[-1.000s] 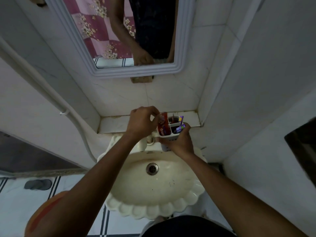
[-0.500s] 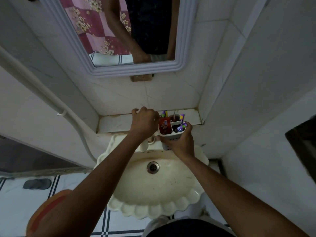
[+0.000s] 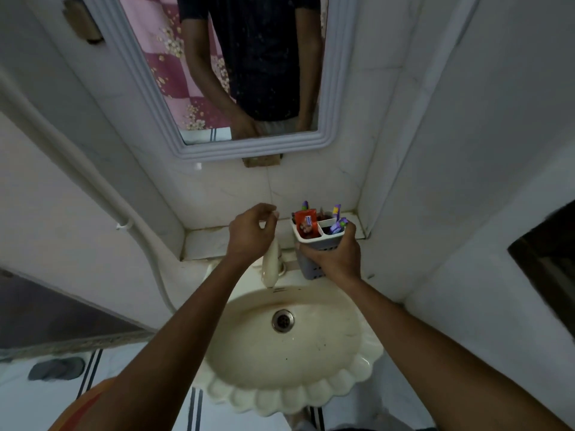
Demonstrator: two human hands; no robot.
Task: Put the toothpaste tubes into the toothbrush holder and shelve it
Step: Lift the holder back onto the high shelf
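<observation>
A white-rimmed grey toothbrush holder (image 3: 314, 244) with compartments is held above the sink's back edge by my right hand (image 3: 334, 258), which wraps its front wall. A red toothpaste tube (image 3: 305, 223) stands in its left compartment. Purple tubes (image 3: 337, 225) poke out of the right and back compartments. My left hand (image 3: 250, 233) hovers just left of the holder with its fingers loosely curled and nothing in them. The tiled shelf (image 3: 211, 241) runs along the wall behind both hands.
A cream scalloped sink (image 3: 289, 362) with a drain lies below. Its cream tap (image 3: 270, 265) stands under my left hand. A framed mirror (image 3: 217, 88) hangs above the shelf. A white pipe (image 3: 130, 225) runs down the left wall. The right wall is close beside the holder.
My left hand has let go of the red tube and drawn back to the left. The red tube now sits in the holder. The camera has tilted, so more of the mirror shows.
</observation>
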